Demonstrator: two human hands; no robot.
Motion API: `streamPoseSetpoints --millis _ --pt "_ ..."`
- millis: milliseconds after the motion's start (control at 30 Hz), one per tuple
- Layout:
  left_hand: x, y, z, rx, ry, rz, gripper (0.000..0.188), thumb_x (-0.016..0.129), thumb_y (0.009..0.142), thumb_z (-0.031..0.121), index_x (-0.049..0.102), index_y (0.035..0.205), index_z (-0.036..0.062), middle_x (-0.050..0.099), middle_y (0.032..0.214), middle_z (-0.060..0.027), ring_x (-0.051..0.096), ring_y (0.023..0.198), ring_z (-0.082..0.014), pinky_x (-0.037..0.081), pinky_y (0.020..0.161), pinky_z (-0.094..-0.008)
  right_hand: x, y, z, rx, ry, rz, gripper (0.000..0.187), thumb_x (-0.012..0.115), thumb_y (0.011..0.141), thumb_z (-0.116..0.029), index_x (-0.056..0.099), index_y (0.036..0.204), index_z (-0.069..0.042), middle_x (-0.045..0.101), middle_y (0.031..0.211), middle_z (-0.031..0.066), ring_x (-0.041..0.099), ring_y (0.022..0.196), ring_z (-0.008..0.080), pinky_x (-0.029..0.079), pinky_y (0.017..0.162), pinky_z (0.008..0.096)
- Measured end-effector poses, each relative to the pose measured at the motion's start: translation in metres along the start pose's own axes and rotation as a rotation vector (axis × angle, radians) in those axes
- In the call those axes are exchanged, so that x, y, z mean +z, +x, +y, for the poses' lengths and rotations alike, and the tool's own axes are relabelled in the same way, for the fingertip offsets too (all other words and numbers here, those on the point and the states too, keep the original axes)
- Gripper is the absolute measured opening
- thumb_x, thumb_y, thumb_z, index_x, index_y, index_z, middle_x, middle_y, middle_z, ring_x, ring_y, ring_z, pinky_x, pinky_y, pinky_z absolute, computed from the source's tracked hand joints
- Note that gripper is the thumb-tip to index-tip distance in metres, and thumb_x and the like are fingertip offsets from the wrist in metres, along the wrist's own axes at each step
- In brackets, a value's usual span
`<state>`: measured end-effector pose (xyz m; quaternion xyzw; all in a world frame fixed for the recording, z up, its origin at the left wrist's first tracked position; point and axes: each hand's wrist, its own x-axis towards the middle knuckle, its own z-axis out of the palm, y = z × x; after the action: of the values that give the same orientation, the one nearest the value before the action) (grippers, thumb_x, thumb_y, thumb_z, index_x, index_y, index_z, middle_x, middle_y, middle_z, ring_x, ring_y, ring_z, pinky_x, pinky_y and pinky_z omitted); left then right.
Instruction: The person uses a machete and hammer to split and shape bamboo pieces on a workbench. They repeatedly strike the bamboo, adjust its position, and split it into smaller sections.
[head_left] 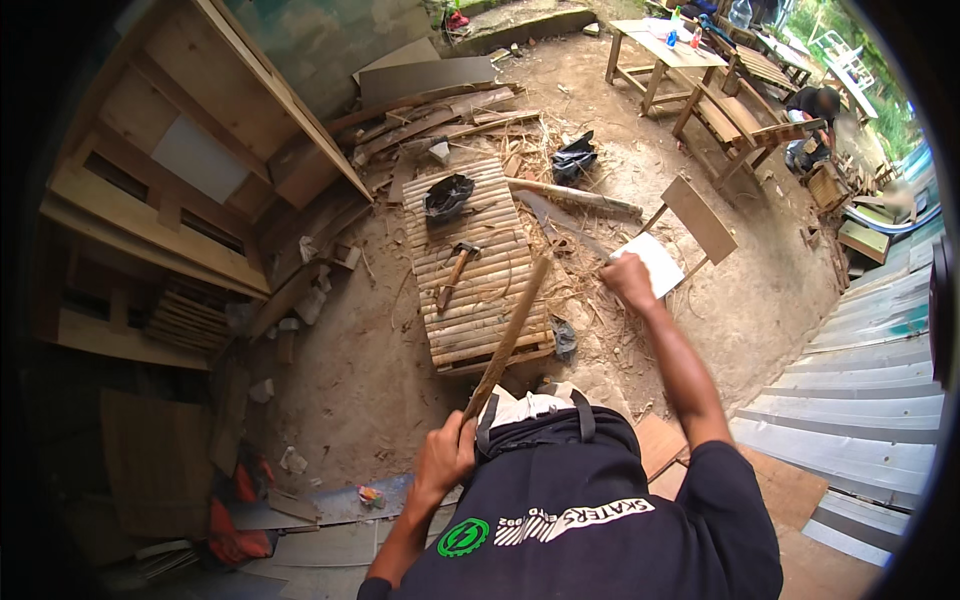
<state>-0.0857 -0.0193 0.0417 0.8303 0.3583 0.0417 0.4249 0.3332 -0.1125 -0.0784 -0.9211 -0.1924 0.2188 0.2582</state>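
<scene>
My left hand [447,456] is wrapped round the lower end of a long wooden stick [513,335], which slants up and away to the right. Beyond it is a low platform of bamboo slats [485,310]; the stick's upper part crosses over its near right side. A hammer [458,277] with a wooden handle lies on the slats, and a black plastic bag [448,198] sits toward the far end. My right hand [628,281], closed in a fist, overlaps the left corner of a chair's white seat [652,262]. Whatever those fingers hold, if anything, is hidden.
The chair's brown backrest [700,219] stands right of its seat. Scrap wood [440,125] and another black bag [573,158] lie beyond the platform. A wooden cabinet frame [180,150] rises at left, corrugated metal sheets [850,400] at right. Another person [812,125] sits far right near benches.
</scene>
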Motion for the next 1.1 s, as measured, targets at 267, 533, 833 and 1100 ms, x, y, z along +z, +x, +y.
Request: streamPoseSetpoints --millis 267,533,833,1100 --pt "0.021 0.060 -0.048 -0.232 -1.054 0.135 0.037 0.038 0.109 0.039 0.056 0.107 0.0064 0.038 0.062 0.0050 0.033 0.045 -0.0038 0.029 0.039 -0.0216 0.008 -0.011 0.045 0.016 0.464 -0.018 0.038 0.071 0.090 -0.032 0.063 0.069 -0.002 0.061 0.061 0.0046 0.057 0.050 0.0155 0.046 0.046 0.0327" --pt "0.033 0.139 -0.025 0.327 -1.152 0.482 0.020 0.045 0.107 0.015 0.045 0.126 0.0116 0.063 0.118 -0.0146 0.062 0.107 -0.0209 0.050 0.090 -0.0330 0.073 -0.126 -0.057 -0.164 0.528 -0.516 0.041 0.076 0.088 -0.040 0.073 0.103 -0.002 0.071 0.078 0.0086 0.060 0.056 0.0102 0.045 0.049 0.0288" --pt "0.073 0.133 0.003 0.200 -1.387 0.355 0.015 0.049 0.106 0.015 0.056 0.120 0.0143 0.059 0.136 -0.0166 0.059 0.124 -0.0218 0.053 0.099 -0.0370 0.065 -0.139 -0.086 -0.144 1.125 -0.300 0.043 0.070 0.095 -0.037 0.064 0.108 0.004 0.072 0.090 0.0115 0.057 0.051 0.0096 0.046 0.046 0.0244" --pt "0.088 0.112 -0.001 -0.329 -1.530 -0.099 0.039 0.052 0.105 0.033 0.063 0.123 -0.0002 0.071 0.113 -0.0079 0.071 0.099 -0.0184 0.058 0.080 -0.0309 0.073 -0.105 -0.076 0.150 1.333 -0.140 0.024 0.073 0.091 -0.026 0.065 0.093 -0.004 0.061 0.069 0.0017 0.059 0.052 0.0111 0.046 0.045 0.0258"
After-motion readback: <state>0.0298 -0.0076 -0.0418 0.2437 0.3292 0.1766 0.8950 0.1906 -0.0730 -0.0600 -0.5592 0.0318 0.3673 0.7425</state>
